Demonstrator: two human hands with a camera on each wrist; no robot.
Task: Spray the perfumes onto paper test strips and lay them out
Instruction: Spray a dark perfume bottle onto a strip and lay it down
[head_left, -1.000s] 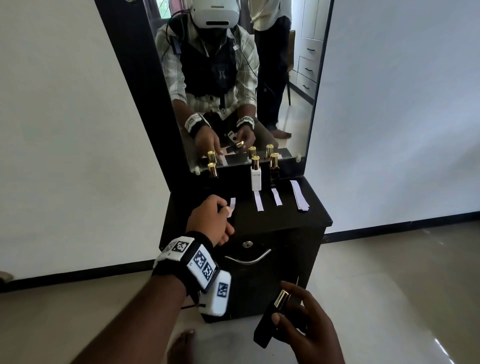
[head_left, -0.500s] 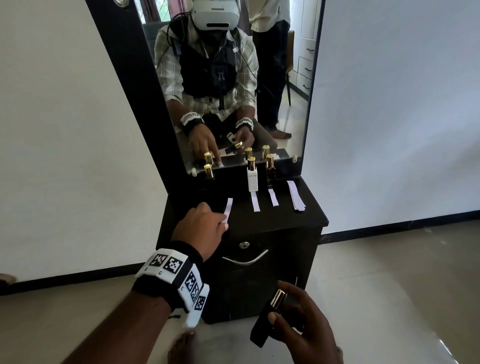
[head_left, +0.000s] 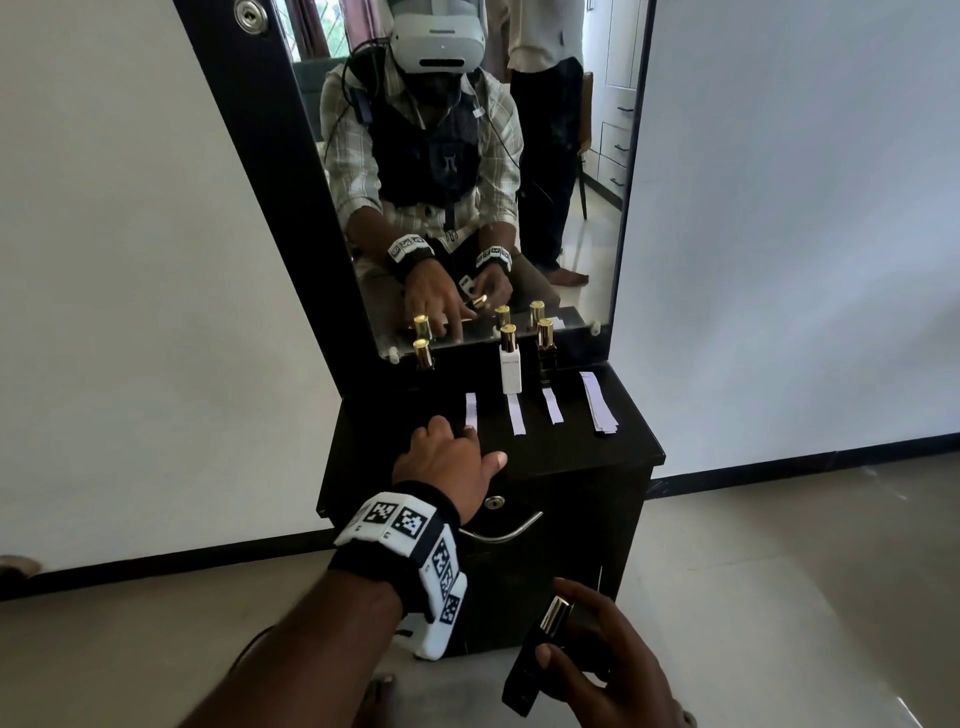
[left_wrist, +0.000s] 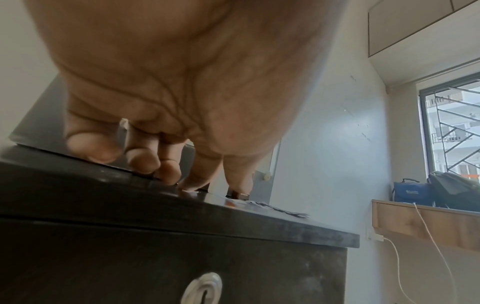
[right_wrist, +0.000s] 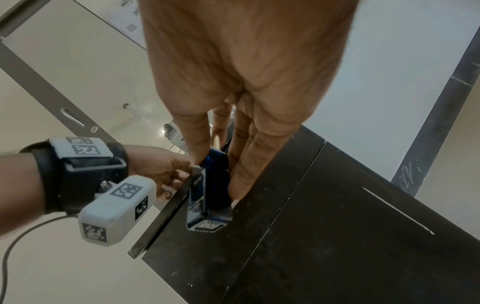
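Note:
My left hand (head_left: 449, 454) rests on the black cabinet top (head_left: 576, 447), fingers spread, fingertips at the near end of the leftmost paper strip (head_left: 471, 409), which lies flat. Two more strips (head_left: 516, 414) (head_left: 552, 406) lie in front of a white bottle (head_left: 510, 366) and a dark bottle (head_left: 544, 349). A stack of strips (head_left: 599, 402) lies at the right. Another gold-capped bottle (head_left: 423, 354) stands at the back left. Low in front of the cabinet, my right hand (head_left: 605, 673) grips a dark blue perfume bottle (right_wrist: 210, 191) with a gold cap (head_left: 555, 616).
A tall mirror (head_left: 467, 182) stands at the cabinet's back edge, reflecting me and a standing person. The cabinet front has a lock and a metal drawer handle (head_left: 501, 532). White walls flank the mirror; tiled floor spreads to the right.
My left hand has laid the strip it pinched flat on the cabinet top, left of the other two, and spread its fingers. The right hand still holds the bottle low.

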